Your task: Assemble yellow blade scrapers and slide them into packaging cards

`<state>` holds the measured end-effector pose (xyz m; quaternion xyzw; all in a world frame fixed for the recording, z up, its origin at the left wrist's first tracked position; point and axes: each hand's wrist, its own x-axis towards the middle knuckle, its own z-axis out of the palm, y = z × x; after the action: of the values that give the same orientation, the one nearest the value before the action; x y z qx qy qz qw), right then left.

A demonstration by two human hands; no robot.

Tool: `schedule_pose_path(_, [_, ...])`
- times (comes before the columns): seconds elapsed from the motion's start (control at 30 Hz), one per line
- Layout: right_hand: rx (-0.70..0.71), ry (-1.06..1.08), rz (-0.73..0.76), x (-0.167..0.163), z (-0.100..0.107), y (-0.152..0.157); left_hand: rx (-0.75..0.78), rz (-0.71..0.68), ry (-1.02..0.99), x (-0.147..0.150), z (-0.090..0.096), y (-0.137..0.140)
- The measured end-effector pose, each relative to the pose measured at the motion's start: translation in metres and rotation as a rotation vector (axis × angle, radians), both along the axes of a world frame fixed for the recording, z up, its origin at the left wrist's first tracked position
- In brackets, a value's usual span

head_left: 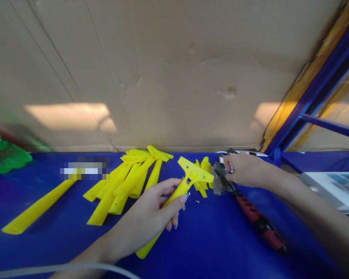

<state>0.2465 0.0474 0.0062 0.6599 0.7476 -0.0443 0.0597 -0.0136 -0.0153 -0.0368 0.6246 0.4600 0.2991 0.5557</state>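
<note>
My left hand (158, 209) is closed around a yellow plastic scraper handle (192, 172), its wide T-shaped head with screw holes tilted up and to the right. My right hand (244, 170) is at a pile of thin metal blades (218, 182), fingers pinched on a shiny blade there; the fingertips are partly hidden. Just below that hand lies a red and black screwdriver (256, 217). Small yellow plastic head pieces (202, 186) sit between the two hands. Loose screws (197, 201) lie near my left thumb.
Several yellow handles (125, 186) are heaped left of centre. Another yellow scraper (40, 205) lies farther left, its head end pixelated. A green bag (6, 155) is at the far left. Cardboard (174, 77) stands behind the blue tabletop (221, 240), with a blue metal frame (308, 93) at right.
</note>
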Motion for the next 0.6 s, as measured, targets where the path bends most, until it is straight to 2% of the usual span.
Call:
schedule_pose_path(0.2, [-0.016, -0.036, -0.053, -0.006, 0.002, 0.0, -0.032, 0.036, 0.054, 0.0, -0.004, -0.002])
schedule_pose_path(0.43, [-0.118, 0.02, -0.082, -0.007, 0.007, -0.005, -0.043, 0.076, 0.094, 0.002, -0.007, 0.0])
schedule_pose_path(0.6, [-0.096, 0.014, -0.059, -0.01, 0.013, -0.009, -0.024, 0.069, 0.063, 0.003, -0.005, 0.001])
